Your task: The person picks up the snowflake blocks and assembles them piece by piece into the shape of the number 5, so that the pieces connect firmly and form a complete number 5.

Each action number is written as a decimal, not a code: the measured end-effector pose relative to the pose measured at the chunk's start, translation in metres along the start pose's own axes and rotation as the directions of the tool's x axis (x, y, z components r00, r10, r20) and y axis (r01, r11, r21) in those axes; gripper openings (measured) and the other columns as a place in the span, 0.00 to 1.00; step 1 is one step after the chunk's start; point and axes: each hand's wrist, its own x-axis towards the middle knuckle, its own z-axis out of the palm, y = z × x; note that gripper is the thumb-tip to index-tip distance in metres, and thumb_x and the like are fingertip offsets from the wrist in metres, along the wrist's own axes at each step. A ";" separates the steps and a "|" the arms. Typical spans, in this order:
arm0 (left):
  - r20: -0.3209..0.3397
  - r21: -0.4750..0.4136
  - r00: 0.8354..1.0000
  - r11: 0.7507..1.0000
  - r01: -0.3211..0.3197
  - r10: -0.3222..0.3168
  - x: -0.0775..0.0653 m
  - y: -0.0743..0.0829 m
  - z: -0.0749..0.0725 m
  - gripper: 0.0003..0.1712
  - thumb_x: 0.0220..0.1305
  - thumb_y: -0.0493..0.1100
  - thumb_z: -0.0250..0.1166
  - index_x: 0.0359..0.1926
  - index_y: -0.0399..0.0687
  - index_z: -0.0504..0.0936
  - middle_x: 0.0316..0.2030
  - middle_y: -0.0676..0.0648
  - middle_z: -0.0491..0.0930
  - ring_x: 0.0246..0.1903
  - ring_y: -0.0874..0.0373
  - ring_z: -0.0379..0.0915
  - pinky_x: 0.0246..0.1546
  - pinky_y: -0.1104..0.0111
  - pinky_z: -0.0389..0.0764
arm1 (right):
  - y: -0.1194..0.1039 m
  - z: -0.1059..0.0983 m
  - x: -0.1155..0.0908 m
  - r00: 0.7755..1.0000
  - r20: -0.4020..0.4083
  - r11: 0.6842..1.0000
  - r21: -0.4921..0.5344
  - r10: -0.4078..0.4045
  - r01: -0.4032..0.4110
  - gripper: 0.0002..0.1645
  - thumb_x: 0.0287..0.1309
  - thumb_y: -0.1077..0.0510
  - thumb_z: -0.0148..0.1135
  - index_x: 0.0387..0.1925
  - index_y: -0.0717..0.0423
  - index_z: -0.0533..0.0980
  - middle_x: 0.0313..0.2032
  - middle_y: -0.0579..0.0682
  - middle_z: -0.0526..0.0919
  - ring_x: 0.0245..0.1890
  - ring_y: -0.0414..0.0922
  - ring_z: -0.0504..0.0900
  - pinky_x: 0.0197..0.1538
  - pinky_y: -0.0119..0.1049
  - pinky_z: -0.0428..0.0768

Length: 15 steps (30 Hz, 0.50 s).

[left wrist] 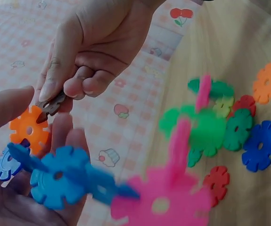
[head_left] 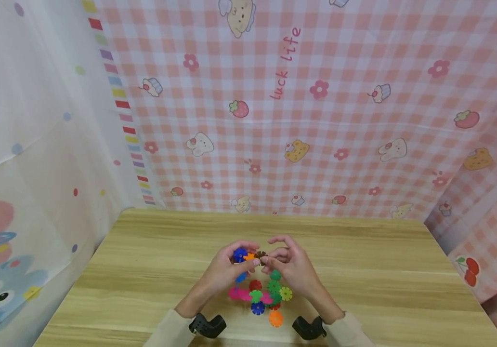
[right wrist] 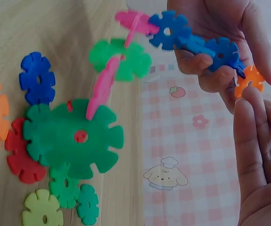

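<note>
My left hand (head_left: pixel 227 264) holds a chain of notched plastic snowflake discs at its orange disc (left wrist: pixel 30 129). A dark blue disc (left wrist: pixel 10 162) sits beside the orange one, and light blue discs (left wrist: pixel 60 176) follow along the fingers. From there the chain runs on through a pink disc (left wrist: pixel 161 200), a bright green disc (right wrist: pixel 121 59) and another pink disc (right wrist: pixel 103 87). Between thumb and index finger, my right hand (head_left: pixel 295 262) pinches a brown disc (left wrist: pixel 53 104), its edge right at the orange disc's rim. The right hand's other fingers are curled in the left wrist view.
Loose discs lie on the wooden table (head_left: pixel 153 270) below the hands: an orange disc (head_left: pixel 275 318), a blue disc (head_left: pixel 257 308), a yellow-green disc (head_left: pixel 285 293), and several red and green ones. A pink checked curtain (head_left: pixel 266 125) hangs behind the table.
</note>
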 end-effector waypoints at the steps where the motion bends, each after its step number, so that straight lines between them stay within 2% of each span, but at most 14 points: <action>1: 0.000 0.001 1.000 1.000 -0.004 0.004 0.000 0.000 -0.001 0.22 0.67 0.45 0.66 0.59 0.46 0.76 0.44 0.42 0.78 0.37 0.44 0.81 0.40 0.53 0.85 | -0.001 0.001 0.001 1.000 0.003 1.000 0.007 -0.001 0.001 0.23 0.63 0.68 0.62 0.57 0.63 0.65 0.37 0.64 0.86 0.31 0.51 0.87 0.39 0.42 0.86; 5: -0.017 0.009 1.000 1.000 -0.023 0.023 0.000 0.002 -0.009 0.19 0.67 0.43 0.65 0.58 0.45 0.77 0.46 0.41 0.76 0.34 0.50 0.81 0.38 0.51 0.85 | 0.001 0.001 0.002 1.000 0.018 1.000 0.009 -0.005 0.005 0.19 0.67 0.63 0.60 0.55 0.65 0.68 0.37 0.65 0.85 0.32 0.56 0.87 0.41 0.48 0.86; 8: -0.056 0.010 0.998 1.000 -0.024 0.024 0.000 0.002 -0.016 0.18 0.68 0.42 0.65 0.57 0.45 0.78 0.44 0.41 0.76 0.31 0.54 0.80 0.36 0.51 0.85 | 0.008 -0.002 0.004 0.999 0.027 0.998 -0.062 0.019 -0.017 0.13 0.70 0.60 0.58 0.50 0.64 0.73 0.37 0.63 0.85 0.36 0.60 0.85 0.43 0.50 0.85; 10: -0.080 0.007 0.996 1.000 -0.023 0.023 -0.001 0.000 -0.022 0.17 0.68 0.41 0.65 0.56 0.46 0.78 0.43 0.42 0.75 0.29 0.54 0.79 0.34 0.53 0.85 | 0.013 -0.004 0.005 0.998 0.041 0.989 -0.141 0.046 -0.040 0.11 0.70 0.58 0.58 0.45 0.62 0.76 0.37 0.59 0.85 0.38 0.60 0.83 0.43 0.45 0.84; 15: -0.091 -0.008 0.995 1.000 -0.030 0.029 -0.003 -0.003 -0.034 0.17 0.68 0.41 0.64 0.57 0.46 0.78 0.44 0.41 0.75 0.29 0.55 0.79 0.29 0.63 0.85 | 0.031 -0.007 0.009 0.988 0.130 0.939 -0.343 0.080 -0.031 0.04 0.65 0.58 0.63 0.38 0.55 0.80 0.35 0.51 0.82 0.36 0.48 0.77 0.39 0.32 0.76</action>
